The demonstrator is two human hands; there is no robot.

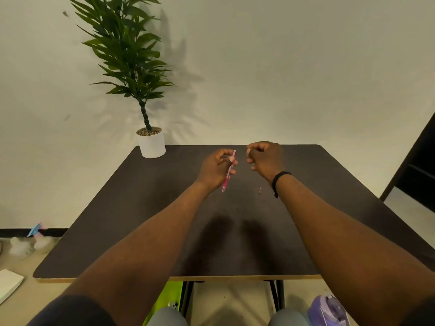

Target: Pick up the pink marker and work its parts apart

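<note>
Your left hand grips the pen, long axis running from you toward the wall, while your right hand, fingers curled on something unclear, hovers just right of it, the small cap lying nearer you beneath the right wrist.

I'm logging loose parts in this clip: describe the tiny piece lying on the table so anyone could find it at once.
Start at the dark table with the white plant pot at its far left corner. Between the two forearms, just below the right hand and left of its black wristband, lies a small pinkish piece. Unlike the pink pen that the left hand holds, it lies loose on the tabletop, touched by nothing.
</note>
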